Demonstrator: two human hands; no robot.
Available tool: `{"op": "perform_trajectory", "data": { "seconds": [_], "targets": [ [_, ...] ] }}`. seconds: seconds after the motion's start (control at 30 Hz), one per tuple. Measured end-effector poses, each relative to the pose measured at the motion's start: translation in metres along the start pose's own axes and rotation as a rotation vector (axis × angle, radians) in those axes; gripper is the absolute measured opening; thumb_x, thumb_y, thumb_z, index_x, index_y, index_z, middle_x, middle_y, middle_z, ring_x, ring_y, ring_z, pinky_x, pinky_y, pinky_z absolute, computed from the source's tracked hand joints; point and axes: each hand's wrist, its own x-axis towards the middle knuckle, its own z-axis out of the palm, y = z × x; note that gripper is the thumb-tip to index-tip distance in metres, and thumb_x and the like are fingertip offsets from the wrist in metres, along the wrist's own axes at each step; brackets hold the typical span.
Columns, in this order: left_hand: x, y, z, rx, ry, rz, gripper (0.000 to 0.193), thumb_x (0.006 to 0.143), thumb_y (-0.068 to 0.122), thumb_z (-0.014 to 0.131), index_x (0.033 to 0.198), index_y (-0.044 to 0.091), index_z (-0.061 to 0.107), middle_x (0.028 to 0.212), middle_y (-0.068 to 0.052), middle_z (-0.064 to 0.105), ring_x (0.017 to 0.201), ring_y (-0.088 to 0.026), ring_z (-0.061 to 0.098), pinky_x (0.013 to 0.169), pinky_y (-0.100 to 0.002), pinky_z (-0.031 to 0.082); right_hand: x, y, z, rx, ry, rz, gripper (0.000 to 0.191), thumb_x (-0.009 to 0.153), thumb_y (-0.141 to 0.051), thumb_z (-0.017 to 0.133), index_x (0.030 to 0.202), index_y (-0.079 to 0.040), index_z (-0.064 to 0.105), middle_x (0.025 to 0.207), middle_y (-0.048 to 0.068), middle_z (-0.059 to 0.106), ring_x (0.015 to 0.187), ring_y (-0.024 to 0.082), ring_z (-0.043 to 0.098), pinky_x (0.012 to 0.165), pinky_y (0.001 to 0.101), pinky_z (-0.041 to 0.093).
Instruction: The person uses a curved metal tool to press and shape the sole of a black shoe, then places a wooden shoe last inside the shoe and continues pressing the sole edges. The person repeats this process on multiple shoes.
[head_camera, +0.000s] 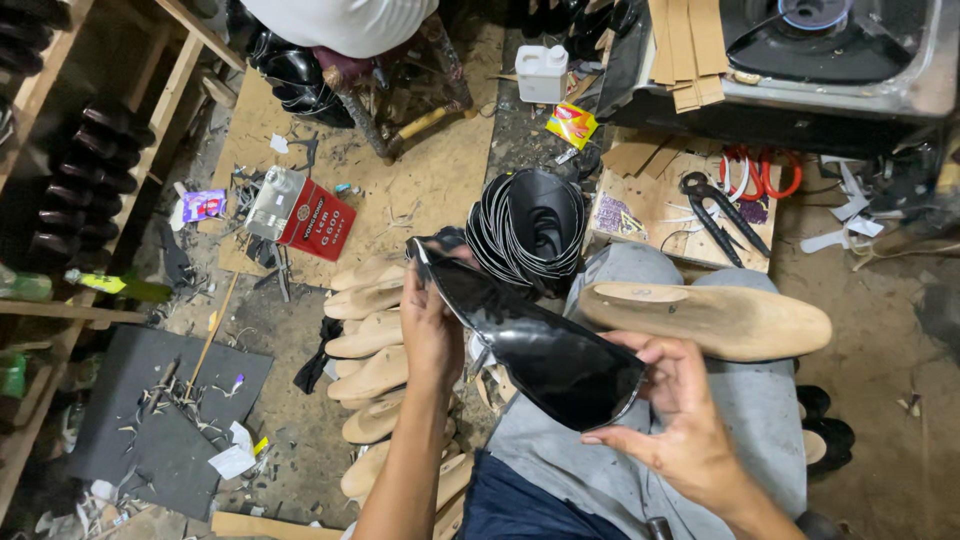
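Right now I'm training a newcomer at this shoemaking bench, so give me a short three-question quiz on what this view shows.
1. True or false: both hands hold the black upper.
2. Where does the wooden last lie? A) on the floor B) on the person's lap C) on the red tin
3. What tool lies on the board beside the red-handled scissors?

Key:
1. True: the left hand grips its narrow end, the right hand its wide end.
2. B
3. Black pincers.
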Motion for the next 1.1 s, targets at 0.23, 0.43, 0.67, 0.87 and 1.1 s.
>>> {"op": "perform_trajectory", "data": {
  "seconds": [0.23,0.43,0.67,0.87,1.1],
  "targets": [
    [-0.072,0.062,0.098,0.719,-0.498,0.605,0.070,0.098,0.004,0.069,0.157,0.023,0.036,0.165,-0.019,0.027,0.152,-0.037,0.038,0.121,-0.045,0.044,0.022,-0.058,-0.028,-0.720,0.280,-0.323,0.061,0.067,-0.010,0.094,0.111,-0.005,0.053,0.109,0.011,0.065,0.094,0.022,0.067,0.080,0.0325,0.055],
    [-0.054,0.046,0.171,0.810,-0.672,0.664,0.061,0.086,-0.004,0.074,0.143,0.011,0.055,0.153,-0.024,0.047,0.143,-0.043,0.053,0.117,-0.046,0.050,0.046,-0.109,-0.025,-1.031,0.259,-0.497,0.050,0.080,0.007,0.073,0.125,-0.006,0.056,0.115,0.015,0.065,0.101,0.034,0.067,0.091,0.0430,0.055],
    [0.037,-0.003,0.232,0.682,-0.505,0.631,0.035,0.091,-0.002,0.076,0.123,0.005,0.064,0.125,-0.012,0.068,0.122,-0.029,0.067,0.101,-0.034,0.056,0.009,-0.079,-0.052,-0.760,0.493,-0.395,0.058,0.082,0.005,0.069,0.136,0.001,0.047,0.132,0.020,0.062,0.113,0.032,0.069,0.099,0.0395,0.054],
    [0.181,-0.057,0.319,0.815,-0.441,0.818,0.026,0.098,0.012,0.071,0.122,0.006,0.065,0.117,-0.016,0.059,0.103,-0.033,0.062,0.091,-0.041,0.051,-0.046,0.040,-0.063,-0.240,0.640,0.001,0.053,0.083,0.007,0.068,0.134,-0.001,0.055,0.114,0.012,0.071,0.084,0.013,0.072,0.081,0.0271,0.059],
    [0.270,-0.146,0.420,0.901,-0.427,0.734,0.019,0.079,0.008,0.080,0.096,0.004,0.074,0.096,-0.017,0.065,0.093,-0.036,0.065,0.085,-0.043,0.052,-0.067,0.104,-0.088,-0.384,0.614,0.241,0.055,0.079,0.004,0.071,0.131,-0.010,0.062,0.099,0.005,0.072,0.065,0.007,0.069,0.053,0.0230,0.057]
  ]
}}
